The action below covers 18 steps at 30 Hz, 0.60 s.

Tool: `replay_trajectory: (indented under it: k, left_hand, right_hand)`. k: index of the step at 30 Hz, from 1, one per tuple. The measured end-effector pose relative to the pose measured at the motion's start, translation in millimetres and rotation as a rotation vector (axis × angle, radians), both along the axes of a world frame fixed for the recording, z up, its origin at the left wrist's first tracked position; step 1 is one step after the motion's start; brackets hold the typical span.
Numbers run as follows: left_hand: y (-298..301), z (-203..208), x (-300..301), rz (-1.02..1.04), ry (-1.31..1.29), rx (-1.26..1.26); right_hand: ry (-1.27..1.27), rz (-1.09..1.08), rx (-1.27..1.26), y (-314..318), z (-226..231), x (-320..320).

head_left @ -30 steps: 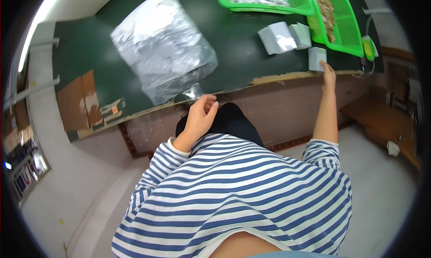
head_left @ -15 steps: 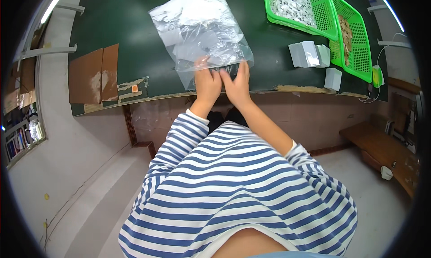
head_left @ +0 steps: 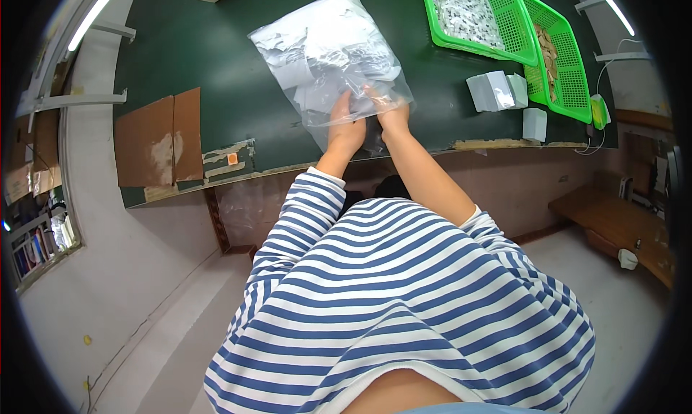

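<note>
Just in from the near edge of the worktop (head_left: 231,68), the left hand (head_left: 347,129) and right hand (head_left: 393,118) have their fingers under the film of the clear bag (head_left: 339,43); whether they clamp anything cannot be told. Uneven pulling could tear the film, spilling the white contents farther back.

Bag (head_left: 336,67) glossy plastic, contents (head_left: 328,38) prob. matt paper.

The right hand (head_left: 393,116), a second ago at the small white stack (head_left: 534,124) near the desk (head_left: 231,54) edge, is now at the clear plastic bag (head_left: 328,43) — beside the left hand (head_left: 347,129). Both reach deeper than half a second ago — more of their fingers behind the film.
</note>
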<state>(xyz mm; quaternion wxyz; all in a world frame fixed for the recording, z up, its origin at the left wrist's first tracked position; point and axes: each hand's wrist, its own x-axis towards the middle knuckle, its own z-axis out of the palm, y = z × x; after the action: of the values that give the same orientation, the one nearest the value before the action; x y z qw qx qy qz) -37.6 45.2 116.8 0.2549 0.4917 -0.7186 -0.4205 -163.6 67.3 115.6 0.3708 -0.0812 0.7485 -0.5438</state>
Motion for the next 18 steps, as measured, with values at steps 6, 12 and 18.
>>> replay_trajectory:
  k: [6,12,18]
  left_hand:
    - [-11,13,0,-0.077,-0.075,0.076]
    - [-34,5,-7,-0.085,-0.272,-0.056]
    - [-46,-16,-14,-0.021,-0.134,-0.072]
  right_hand:
    - [-0.243,0.084,0.045,-9,23,-8]
    - [-0.339,0.09,0.075,-17,-15,-15]
    - [-0.152,0.129,-0.056,-22,-13,-17]
